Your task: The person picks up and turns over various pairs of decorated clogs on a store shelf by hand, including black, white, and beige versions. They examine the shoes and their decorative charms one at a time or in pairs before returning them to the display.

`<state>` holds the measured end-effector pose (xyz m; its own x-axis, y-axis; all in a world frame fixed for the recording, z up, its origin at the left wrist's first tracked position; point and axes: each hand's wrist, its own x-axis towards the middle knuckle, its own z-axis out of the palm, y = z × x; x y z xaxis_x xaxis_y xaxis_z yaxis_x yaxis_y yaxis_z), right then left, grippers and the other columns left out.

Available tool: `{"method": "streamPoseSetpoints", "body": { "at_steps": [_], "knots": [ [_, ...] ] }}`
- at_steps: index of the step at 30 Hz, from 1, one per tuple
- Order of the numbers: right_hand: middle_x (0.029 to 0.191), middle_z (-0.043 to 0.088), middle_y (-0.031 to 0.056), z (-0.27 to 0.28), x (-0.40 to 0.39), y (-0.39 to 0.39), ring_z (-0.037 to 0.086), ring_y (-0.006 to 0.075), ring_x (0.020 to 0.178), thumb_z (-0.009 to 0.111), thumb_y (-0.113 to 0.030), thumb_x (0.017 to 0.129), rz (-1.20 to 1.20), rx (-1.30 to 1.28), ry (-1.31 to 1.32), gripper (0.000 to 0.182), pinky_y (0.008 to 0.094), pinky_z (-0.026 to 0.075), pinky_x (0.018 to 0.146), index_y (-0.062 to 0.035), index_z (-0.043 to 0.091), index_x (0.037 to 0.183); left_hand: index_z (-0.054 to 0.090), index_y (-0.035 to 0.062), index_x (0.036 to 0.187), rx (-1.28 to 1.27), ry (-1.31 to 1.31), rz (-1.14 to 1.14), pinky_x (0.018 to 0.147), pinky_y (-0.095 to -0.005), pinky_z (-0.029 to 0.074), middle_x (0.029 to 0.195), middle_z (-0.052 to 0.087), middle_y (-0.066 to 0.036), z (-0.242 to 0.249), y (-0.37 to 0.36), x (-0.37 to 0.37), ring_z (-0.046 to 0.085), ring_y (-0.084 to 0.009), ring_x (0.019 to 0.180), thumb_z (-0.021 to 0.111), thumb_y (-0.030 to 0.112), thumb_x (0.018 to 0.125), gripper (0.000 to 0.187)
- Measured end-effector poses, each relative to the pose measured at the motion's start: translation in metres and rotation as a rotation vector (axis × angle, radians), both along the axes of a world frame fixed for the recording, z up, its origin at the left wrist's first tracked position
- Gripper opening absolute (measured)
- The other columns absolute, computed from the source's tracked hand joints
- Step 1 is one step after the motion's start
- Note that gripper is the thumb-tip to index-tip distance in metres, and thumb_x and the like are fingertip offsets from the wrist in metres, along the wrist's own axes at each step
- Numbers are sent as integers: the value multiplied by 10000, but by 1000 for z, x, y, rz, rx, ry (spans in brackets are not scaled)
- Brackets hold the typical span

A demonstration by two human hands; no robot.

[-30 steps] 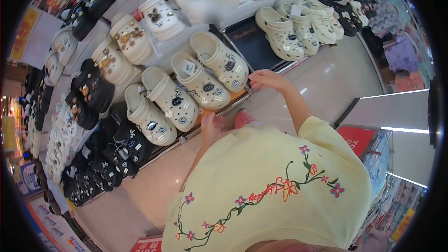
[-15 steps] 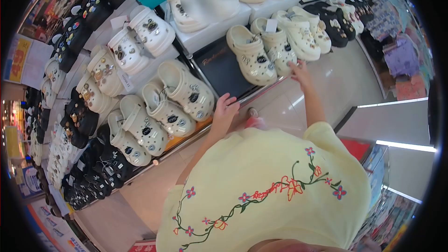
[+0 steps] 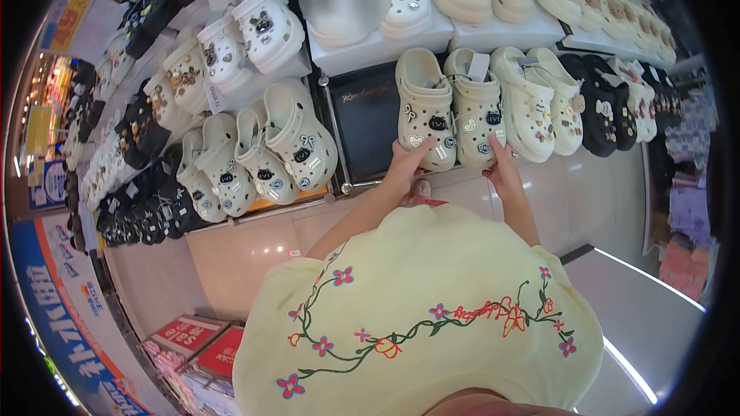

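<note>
A pair of cream clogs with black, silver and heart-shaped charms sits at the shelf's front edge, straps joined by a thin cord. My left hand [image 3: 408,163] is at the toe of the left clog [image 3: 428,108], its thumb against the side and its other fingers partly hidden. At the outer toe of the right clog [image 3: 476,112], my right hand [image 3: 504,168] has its fingers against the side. A white tag [image 3: 479,68] stands up from the right clog. Left of the pair lies a black box lid [image 3: 366,108] with gold lettering.
More cream clogs [image 3: 301,146] stand to the left. White-cream clogs [image 3: 528,108] and black clogs [image 3: 597,104] stand to the right. Clogs on white boxes [image 3: 381,45] fill the row behind. A metal rail [image 3: 362,185] edges the shelf above a tiled floor [image 3: 254,254].
My left hand has moved right, from open beside the neighbouring clogs to the left clog's toe. My right hand stays at the right clog. The camera view has turned.
</note>
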<state>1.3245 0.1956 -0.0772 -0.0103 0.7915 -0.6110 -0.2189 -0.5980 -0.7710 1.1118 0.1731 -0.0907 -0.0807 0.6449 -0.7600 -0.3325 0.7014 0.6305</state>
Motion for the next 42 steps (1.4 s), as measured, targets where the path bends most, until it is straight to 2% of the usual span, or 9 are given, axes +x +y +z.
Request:
{"method": "streamPoseSetpoints", "body": {
  "at_steps": [3, 8, 14, 19, 26, 31, 37, 40, 42],
  "knots": [
    [1110, 535, 52, -16, 2, 2, 565, 171, 915, 656, -300, 820, -55, 22, 203, 619, 308, 476, 665, -94, 310, 1290, 264, 22, 1266, 41, 61, 23, 769, -345, 463, 1115, 506, -123, 2, 1, 5, 537, -207, 960, 770, 402, 672, 868],
    [1148, 514, 78, -28, -2, -6, 554, 204, 1011, 680, -186, 806, 25, 41, 123, 618, 350, 492, 771, -84, 304, 1287, 391, 8, 1214, 151, -4, 152, 792, -335, 469, 1098, 552, -119, 7, -15, -2, 559, -209, 983, 706, 380, 752, 671],
    [1205, 465, 103, -14, -39, -13, 499, 221, 1091, 708, -185, 781, 248, 7, 196, 687, 382, 460, 853, -73, 278, 1305, 355, -23, 1153, 220, -274, 358, 707, -343, 534, 1081, 525, -163, -2, -67, -41, 587, -229, 919, 726, 282, 759, 620],
    [1221, 446, 121, -19, -81, -3, 487, 234, 1111, 706, -228, 784, 369, -23, 150, 736, 392, 456, 865, -71, 236, 1327, 348, -28, 1180, 211, 10, 460, 737, -331, 507, 1102, 511, -170, -4, -80, -65, 571, -225, 947, 705, 324, 778, 642],
    [1225, 440, 144, -25, -87, 8, 520, 243, 1059, 687, -325, 788, 590, -123, 92, 766, 348, 507, 736, -48, 207, 1317, 342, -90, 1221, 66, 388, -2, 791, -350, 482, 1147, 521, -232, -4, -73, -101, 591, -279, 938, 645, 460, 785, 765],
    [1206, 458, 143, -19, -93, 5, 523, 249, 1060, 689, -387, 771, 580, -95, 1, 808, 332, 511, 720, -33, 200, 1309, 472, -122, 1107, 23, 662, -430, 789, -395, 477, 959, 603, -292, 35, -72, -120, 620, -370, 843, 492, 595, 817, 774],
    [1164, 508, 139, -7, -100, -7, 552, 216, 978, 651, -481, 763, 497, 39, -308, 890, 294, 499, 614, -122, 143, 1399, 528, -101, 1021, 160, 936, -620, 768, -422, 475, 896, 618, -282, 21, -79, -115, 617, -377, 847, 429, 553, 864, 680],
    [1062, 548, 128, -2, -92, -1, 557, 185, 919, 644, -496, 762, 601, 86, -451, 825, 276, 475, 581, -80, 268, 1368, 544, -63, 1025, 156, 958, -845, 764, -430, 473, 879, 632, -238, 36, -81, -122, 617, -374, 835, 417, 542, 870, 638],
    [1033, 553, 128, -16, -77, 15, 553, 179, 910, 646, -485, 767, 643, 195, -566, 809, 270, 469, 638, -42, 304, 1352, 573, -26, 987, 316, 993, -663, 759, -412, 454, 875, 621, -183, 49, -85, -129, 581, -358, 891, 521, 433, 843, 483]
  ]
}}
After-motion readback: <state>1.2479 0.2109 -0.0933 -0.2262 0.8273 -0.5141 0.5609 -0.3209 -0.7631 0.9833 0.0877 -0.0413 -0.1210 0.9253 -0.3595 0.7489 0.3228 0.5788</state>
